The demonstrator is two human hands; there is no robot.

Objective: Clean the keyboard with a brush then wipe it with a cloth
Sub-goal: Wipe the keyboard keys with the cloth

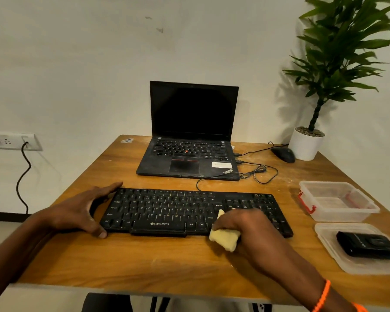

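Observation:
A black Zebronics keyboard (pixel 167 210) lies across the wooden table (pixel 144 262), its cable running up to the laptop. My right hand (pixel 248 228) grips a folded yellow cloth (pixel 223 238) and presses it on the keyboard's right part, near the front edge. My left hand (pixel 81 210) braces the keyboard's left end, fingers straight along the far corner and thumb at the near corner. No brush is in view.
An open black laptop (pixel 189 140) stands behind the keyboard. A black mouse (pixel 283 154) and a potted plant (pixel 306 143) sit at the back right. At the right are a clear plastic box (pixel 338 201) and its lid (pixel 347 264) holding a small black device (pixel 367 246).

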